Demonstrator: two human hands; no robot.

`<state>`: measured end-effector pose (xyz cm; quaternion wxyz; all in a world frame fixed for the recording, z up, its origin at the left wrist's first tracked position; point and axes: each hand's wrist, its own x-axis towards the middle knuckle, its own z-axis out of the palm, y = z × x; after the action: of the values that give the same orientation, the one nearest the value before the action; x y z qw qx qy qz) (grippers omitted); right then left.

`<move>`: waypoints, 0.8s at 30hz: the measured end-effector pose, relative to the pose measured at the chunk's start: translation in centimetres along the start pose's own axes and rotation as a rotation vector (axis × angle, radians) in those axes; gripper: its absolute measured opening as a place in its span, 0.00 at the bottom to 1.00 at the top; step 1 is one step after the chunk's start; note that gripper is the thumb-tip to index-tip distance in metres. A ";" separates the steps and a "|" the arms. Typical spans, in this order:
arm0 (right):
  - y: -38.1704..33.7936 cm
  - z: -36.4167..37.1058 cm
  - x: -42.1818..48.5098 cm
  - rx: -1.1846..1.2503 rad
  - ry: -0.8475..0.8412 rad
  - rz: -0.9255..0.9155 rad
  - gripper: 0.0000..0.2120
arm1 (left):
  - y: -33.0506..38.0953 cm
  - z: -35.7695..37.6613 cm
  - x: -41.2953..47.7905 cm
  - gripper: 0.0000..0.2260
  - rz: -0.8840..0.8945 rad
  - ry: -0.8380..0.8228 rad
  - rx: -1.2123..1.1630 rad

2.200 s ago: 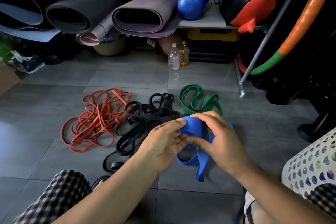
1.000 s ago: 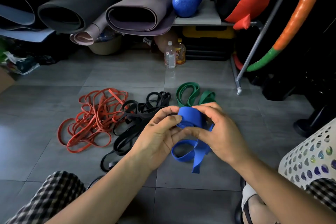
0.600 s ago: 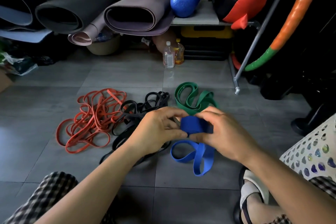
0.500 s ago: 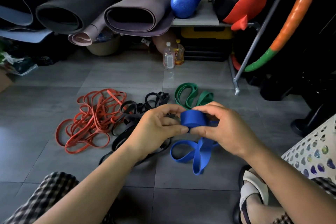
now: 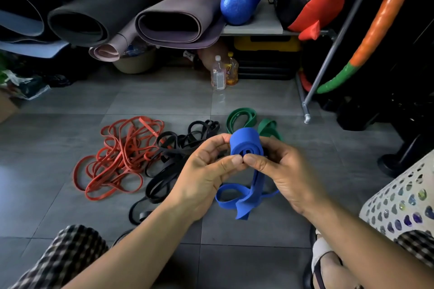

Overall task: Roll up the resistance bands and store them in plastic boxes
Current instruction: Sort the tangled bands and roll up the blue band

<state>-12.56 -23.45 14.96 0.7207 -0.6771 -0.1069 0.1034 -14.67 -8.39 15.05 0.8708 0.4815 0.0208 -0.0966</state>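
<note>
A blue resistance band [image 5: 245, 142] is partly wound into a thick roll held above the floor, its coiled end facing me. My left hand [image 5: 206, 171] pinches the roll from the left, and my right hand [image 5: 284, 173] grips it from the right, thumbs nearly meeting under the coil. The band's loose tail [image 5: 244, 197] hangs down onto the grey tiles. On the floor behind lie a tangle of red bands [image 5: 117, 159], a heap of black bands [image 5: 171, 159] and a green band [image 5: 246, 119].
A white perforated plastic basket [image 5: 399, 197] stands at the right edge. Rolled mats [image 5: 98, 14], a blue foam roller [image 5: 239, 0], two bottles [image 5: 223, 73] and a metal rack leg [image 5: 307, 110] line the back. My knees in checked fabric frame the bottom.
The blue roll has grown thicker as both hands wound it and now tilts its coiled end toward me. The loose tail on the floor has shortened.
</note>
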 end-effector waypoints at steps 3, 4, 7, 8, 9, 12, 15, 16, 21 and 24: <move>-0.3 -0.8 0.2 -0.140 -0.028 0.010 0.15 | 1.1 -0.3 0.1 0.15 -0.050 -0.034 0.217; -0.4 -0.9 0.2 -0.268 -0.024 -0.006 0.16 | 1.6 -0.4 0.2 0.16 -0.046 -0.042 0.396; -0.1 -0.8 0.1 -0.764 -0.057 -0.111 0.23 | 2.5 -0.8 0.5 0.20 0.086 -0.074 0.882; -0.1 -0.6 0.0 -0.845 -0.069 -0.141 0.24 | 2.6 -0.8 0.5 0.20 0.128 -0.099 0.957; -0.2 -0.5 0.0 -0.867 -0.070 -0.159 0.25 | 2.5 -0.6 0.5 0.19 0.146 -0.101 0.972; -0.5 -0.4 0.2 -0.735 -0.035 -0.146 0.19 | 2.4 -0.4 0.5 0.17 0.152 -0.032 0.845; -0.8 -0.7 0.6 -0.471 -0.022 -0.095 0.20 | 2.6 -0.1 0.5 0.16 0.111 -0.013 0.538; -0.8 -0.8 0.6 -0.392 -0.019 -0.095 0.20 | 2.6 -0.1 0.5 0.16 0.113 -0.012 0.452; -0.7 -0.4 0.5 -0.087 -0.002 -0.103 0.18 | 2.1 0.4 0.5 0.12 0.133 -0.060 0.171; -0.6 -0.1 0.5 -0.088 0.042 -0.131 0.15 | 1.4 0.6 0.5 0.13 0.077 -0.054 0.016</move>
<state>-12.06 -23.47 15.51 0.6975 -0.7017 -0.1405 0.0368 -13.91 -8.22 16.42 0.8702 0.4862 -0.0222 -0.0763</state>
